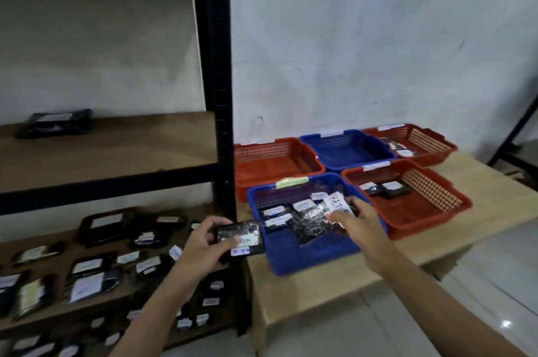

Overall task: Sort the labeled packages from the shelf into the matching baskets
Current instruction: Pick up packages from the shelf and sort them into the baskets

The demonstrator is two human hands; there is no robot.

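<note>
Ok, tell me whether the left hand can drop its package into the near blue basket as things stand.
Probably yes. The left hand holds its package right at the near blue basket's left rim, with nothing between. The right hand holds another package inside, but leaves the left side open.

A: State the basket count.
B: Five baskets on the table [334, 295]: three red baskets [276, 164] and two blue baskets [349, 150].
A: Packages per basket?
B: Near red basket [436, 211]: two packages. The near blue basket [305, 257] holds several overlapping packages; exact count cannot be determined.
A: Hands?
B: Two hands, one package in each: left hand [201, 243], right hand [358, 222].
A: Shelf [221, 94] stock?
B: Upper board: one package [58, 122]. Lower boards: many, too blurred to count.
</note>
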